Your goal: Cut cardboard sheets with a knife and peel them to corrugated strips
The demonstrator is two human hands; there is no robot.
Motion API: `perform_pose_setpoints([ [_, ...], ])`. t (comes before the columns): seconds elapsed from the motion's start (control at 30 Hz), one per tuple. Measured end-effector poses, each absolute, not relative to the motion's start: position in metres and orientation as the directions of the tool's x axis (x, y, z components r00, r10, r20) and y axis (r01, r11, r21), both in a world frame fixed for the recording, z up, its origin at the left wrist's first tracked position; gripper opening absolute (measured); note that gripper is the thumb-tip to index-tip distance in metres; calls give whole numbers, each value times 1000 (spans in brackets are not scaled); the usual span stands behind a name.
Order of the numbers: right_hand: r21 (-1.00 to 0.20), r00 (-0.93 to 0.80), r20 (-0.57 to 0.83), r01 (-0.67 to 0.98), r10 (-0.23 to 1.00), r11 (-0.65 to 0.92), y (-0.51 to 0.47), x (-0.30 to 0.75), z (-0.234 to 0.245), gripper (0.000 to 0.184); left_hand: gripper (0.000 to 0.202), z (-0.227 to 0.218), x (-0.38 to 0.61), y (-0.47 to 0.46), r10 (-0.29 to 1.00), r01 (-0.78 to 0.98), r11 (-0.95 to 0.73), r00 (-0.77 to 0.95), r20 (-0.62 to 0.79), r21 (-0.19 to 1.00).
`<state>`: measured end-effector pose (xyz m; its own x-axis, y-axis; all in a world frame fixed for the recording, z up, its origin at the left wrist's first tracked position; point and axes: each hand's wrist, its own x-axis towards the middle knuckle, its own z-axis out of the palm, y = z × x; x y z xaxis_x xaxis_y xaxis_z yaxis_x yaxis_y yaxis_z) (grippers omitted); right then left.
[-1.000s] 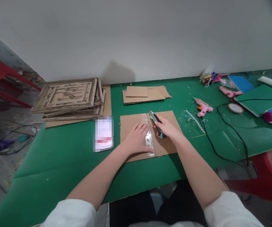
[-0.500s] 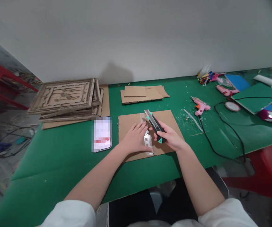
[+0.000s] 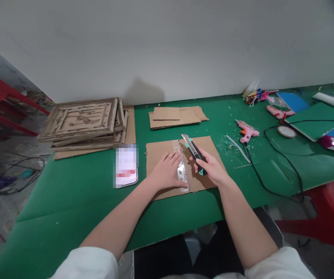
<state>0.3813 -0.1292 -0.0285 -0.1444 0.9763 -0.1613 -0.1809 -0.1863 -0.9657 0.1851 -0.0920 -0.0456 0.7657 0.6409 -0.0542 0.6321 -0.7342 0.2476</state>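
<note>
My left hand (image 3: 166, 169) lies spread over a clear plastic ruler (image 3: 182, 173), pressing it against a brown cardboard sheet (image 3: 210, 151). Thumb and fingertips rest along the ruler, which runs from front to back across the sheet, and part of it is hidden under the hand. My right hand (image 3: 212, 167) is wrapped round a black and green utility knife (image 3: 195, 153) just right of the ruler. Its blade is out and points away from me, up and to the left. Whether the blade tip touches the cardboard, I cannot tell.
A phone (image 3: 126, 166) lies left of the sheet, near stacked cardboard relief panels (image 3: 82, 120). Cut cardboard pieces (image 3: 175, 118) lie behind. At right are a pink glue gun (image 3: 247, 131) with a black cable (image 3: 286, 162), a glue stick (image 3: 238, 148) and a tape roll (image 3: 286, 131).
My right hand has moved slightly right with the utility knife, drawing the blade away from the ruler. The left hand stays in place on the ruler.
</note>
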Motion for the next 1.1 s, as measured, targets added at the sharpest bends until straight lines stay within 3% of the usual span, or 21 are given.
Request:
perform_pose_setpoints([
  [0.2,-963,-114,-184,-177,976,-202,-128,382,-32,59,112,-45,185,-92,646,636,-732,762,-49,245],
  [0.5,-941,3,-153,-304,988,-145,-122,385,-45,59,113,-45,186,-92,649,646,-727,757,-73,232],
  [0.63,-922,-41,-189,-336,981,-192,-121,387,-48,60,112,-46,186,-92,647,643,-731,759,-70,227],
  [0.97,-929,8,-220,-308,975,-207,-122,385,-44,53,111,-48,186,-91,643,640,-740,763,-65,206],
  [1.1,-938,20,-316,-160,949,-309,-120,379,-35,55,111,-46,186,-92,647,645,-736,760,-69,204],
])
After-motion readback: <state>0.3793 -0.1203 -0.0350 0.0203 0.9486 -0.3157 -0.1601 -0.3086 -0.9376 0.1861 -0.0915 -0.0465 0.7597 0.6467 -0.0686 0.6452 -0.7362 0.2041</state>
